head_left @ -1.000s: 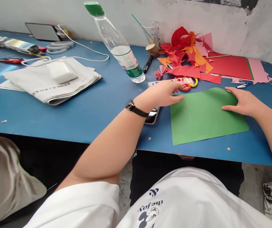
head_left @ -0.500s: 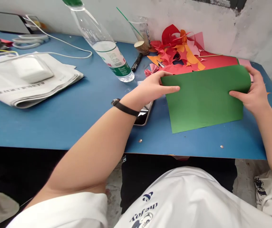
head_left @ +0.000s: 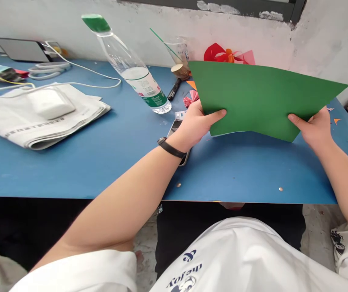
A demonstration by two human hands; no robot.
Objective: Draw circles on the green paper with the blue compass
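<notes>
A sheet of green paper (head_left: 259, 95) is held up above the table, its top edge tilted away and its surface slightly bent. My left hand (head_left: 198, 119) grips its lower left side, thumb on the near face and fingers behind. At the lower right edge my right hand (head_left: 315, 125) pinches it the same way. Red and orange paper scraps (head_left: 218, 52) show partly over the sheet's top edge; the rest of the pile is hidden behind it. Beneath my left wrist lies a phone (head_left: 174, 129), partly covered. A pink folded paper piece (head_left: 191, 98) sits just beyond my left hand.
On the blue table (head_left: 125, 162) a water bottle (head_left: 145, 85) stands left of the sheet, near a black marker (head_left: 174, 89) and a clear cup (head_left: 178, 48) with a green straw. Further left are folded newspapers (head_left: 79, 103), a white box-like item (head_left: 51, 103), cables and a tablet-like device (head_left: 22, 49).
The green sheet has been lifted and opened out wider, and now covers most of the scraps. Both hands have shifted to its lower edges. The camera view has tipped up slightly.
</notes>
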